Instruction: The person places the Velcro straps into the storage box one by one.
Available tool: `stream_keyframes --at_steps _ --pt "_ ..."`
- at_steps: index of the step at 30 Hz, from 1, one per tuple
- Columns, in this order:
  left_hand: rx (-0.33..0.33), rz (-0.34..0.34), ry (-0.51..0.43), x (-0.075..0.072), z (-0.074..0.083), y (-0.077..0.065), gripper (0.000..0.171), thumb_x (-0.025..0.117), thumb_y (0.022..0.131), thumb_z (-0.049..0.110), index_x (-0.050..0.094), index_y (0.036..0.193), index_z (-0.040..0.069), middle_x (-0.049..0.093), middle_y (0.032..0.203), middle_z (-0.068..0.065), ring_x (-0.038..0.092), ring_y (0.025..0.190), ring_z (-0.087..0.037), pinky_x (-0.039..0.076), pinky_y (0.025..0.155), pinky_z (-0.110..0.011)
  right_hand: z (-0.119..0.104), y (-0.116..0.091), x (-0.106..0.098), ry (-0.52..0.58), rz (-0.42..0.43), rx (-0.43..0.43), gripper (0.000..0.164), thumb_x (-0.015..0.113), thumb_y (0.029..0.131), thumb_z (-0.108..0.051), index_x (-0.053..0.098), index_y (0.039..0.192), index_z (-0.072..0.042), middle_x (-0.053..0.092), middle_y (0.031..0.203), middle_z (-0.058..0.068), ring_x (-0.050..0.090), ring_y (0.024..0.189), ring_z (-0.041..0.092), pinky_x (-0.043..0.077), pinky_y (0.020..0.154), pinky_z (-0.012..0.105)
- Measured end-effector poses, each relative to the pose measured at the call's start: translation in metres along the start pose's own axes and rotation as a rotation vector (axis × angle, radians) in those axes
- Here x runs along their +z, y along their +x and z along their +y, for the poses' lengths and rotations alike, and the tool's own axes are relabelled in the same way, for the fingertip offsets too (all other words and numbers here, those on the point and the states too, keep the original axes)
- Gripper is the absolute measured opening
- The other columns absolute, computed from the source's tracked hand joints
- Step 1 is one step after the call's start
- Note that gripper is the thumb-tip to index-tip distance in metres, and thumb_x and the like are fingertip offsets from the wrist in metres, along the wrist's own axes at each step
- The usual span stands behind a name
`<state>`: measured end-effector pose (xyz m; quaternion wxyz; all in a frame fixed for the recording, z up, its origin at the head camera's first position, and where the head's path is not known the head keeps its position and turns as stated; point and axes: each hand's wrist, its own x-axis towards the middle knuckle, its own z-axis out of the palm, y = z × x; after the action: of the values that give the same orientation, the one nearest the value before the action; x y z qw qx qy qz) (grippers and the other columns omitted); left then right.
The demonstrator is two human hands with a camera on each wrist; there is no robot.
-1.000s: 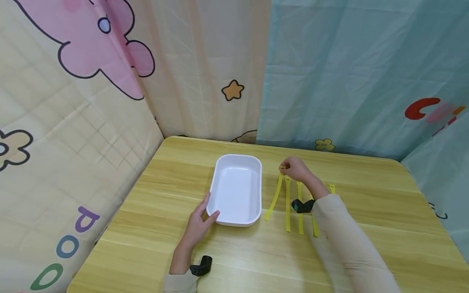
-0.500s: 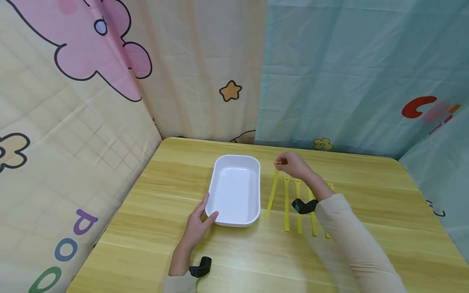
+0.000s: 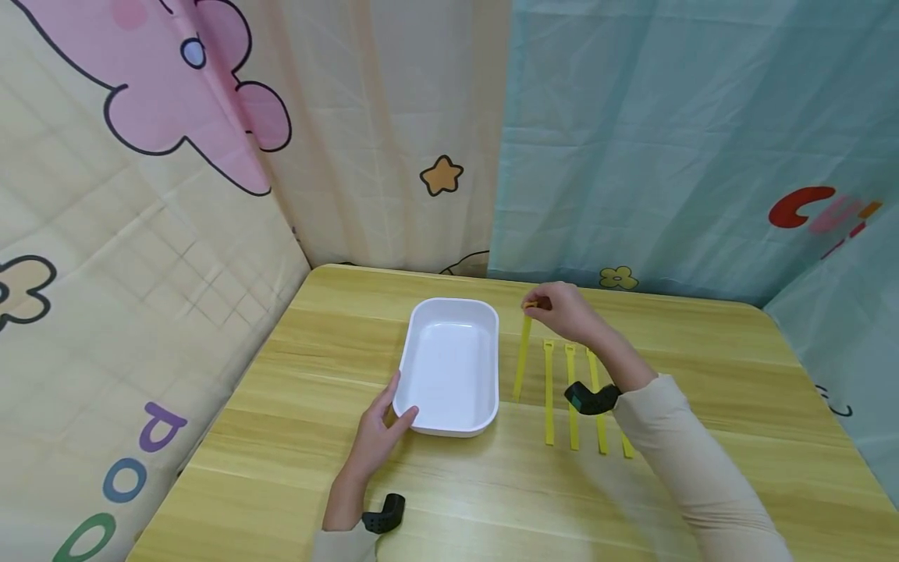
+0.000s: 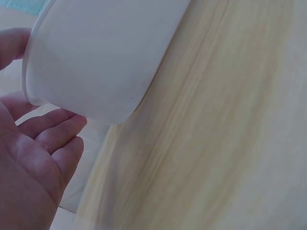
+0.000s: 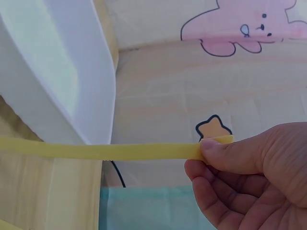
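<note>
My right hand (image 3: 564, 310) pinches the head end of a yellow cable tie (image 3: 523, 359) between thumb and fingers. The flat strap hangs down just right of a white plastic tray (image 3: 450, 367). In the right wrist view the same strap (image 5: 96, 151) stretches out straight from under the thumb (image 5: 213, 149). My left hand (image 3: 375, 439) grips the tray's near left corner, thumb over the rim and fingers along the outer wall (image 4: 96, 72). Nothing lies inside the tray.
Several more yellow cable ties lie in a row right of the tray, the nearest one (image 3: 549, 394) just beside the held one. My right forearm covers part of the row. Patterned curtains (image 3: 393, 156) border the wooden table (image 3: 295, 437) behind and at the left.
My right hand has risen and moved slightly left and away, lifting the cable tie out of the row until it hangs more upright. My left hand stays on the tray.
</note>
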<state>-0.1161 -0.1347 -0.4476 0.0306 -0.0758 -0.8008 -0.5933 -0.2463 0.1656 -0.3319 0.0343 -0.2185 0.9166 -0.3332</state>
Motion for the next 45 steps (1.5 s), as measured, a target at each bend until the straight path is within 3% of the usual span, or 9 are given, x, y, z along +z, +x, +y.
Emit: stream_keyframes --at_steps 17,27,34,45 --pt "0.014 -0.002 0.000 0.001 0.002 0.001 0.065 0.060 0.090 0.011 0.024 0.141 -0.006 0.022 0.145 -0.024 0.020 0.133 -0.036 0.019 0.106 -0.046 -0.021 -0.013 -0.017 -0.007 0.051 -0.010 0.012 0.059 0.090 -0.006 0.066 0.097 -0.001 0.064 0.091 0.009 0.060 0.080 0.021 0.051 0.070 0.035" --pt "0.017 0.002 0.001 0.001 0.002 0.001 0.065 0.060 0.089 0.010 0.025 0.141 -0.006 0.022 0.145 -0.024 0.021 0.132 -0.036 0.020 0.106 -0.045 -0.036 -0.028 -0.033 -0.016 0.183 -0.133 0.010 0.062 0.086 -0.002 0.067 0.095 0.001 0.065 0.090 0.010 0.061 0.079 0.022 0.052 0.071 0.037" --pt "0.008 0.008 0.009 0.002 0.003 0.000 0.065 0.060 0.089 0.010 0.025 0.141 -0.006 0.023 0.145 -0.025 0.021 0.132 -0.036 0.020 0.105 -0.045 -0.050 -0.037 -0.042 -0.015 0.225 -0.165 0.010 0.061 0.087 -0.004 0.067 0.095 -0.001 0.065 0.092 0.010 0.060 0.081 0.021 0.052 0.073 0.038" --pt "0.016 0.011 0.009 0.002 0.004 -0.001 0.064 0.060 0.089 0.009 0.026 0.141 -0.005 0.023 0.144 -0.024 0.021 0.132 -0.037 0.021 0.105 -0.046 -0.063 -0.033 -0.030 0.050 0.247 -0.243 0.009 0.063 0.086 -0.002 0.067 0.094 -0.001 0.064 0.091 0.007 0.060 0.080 0.018 0.052 0.071 0.033"
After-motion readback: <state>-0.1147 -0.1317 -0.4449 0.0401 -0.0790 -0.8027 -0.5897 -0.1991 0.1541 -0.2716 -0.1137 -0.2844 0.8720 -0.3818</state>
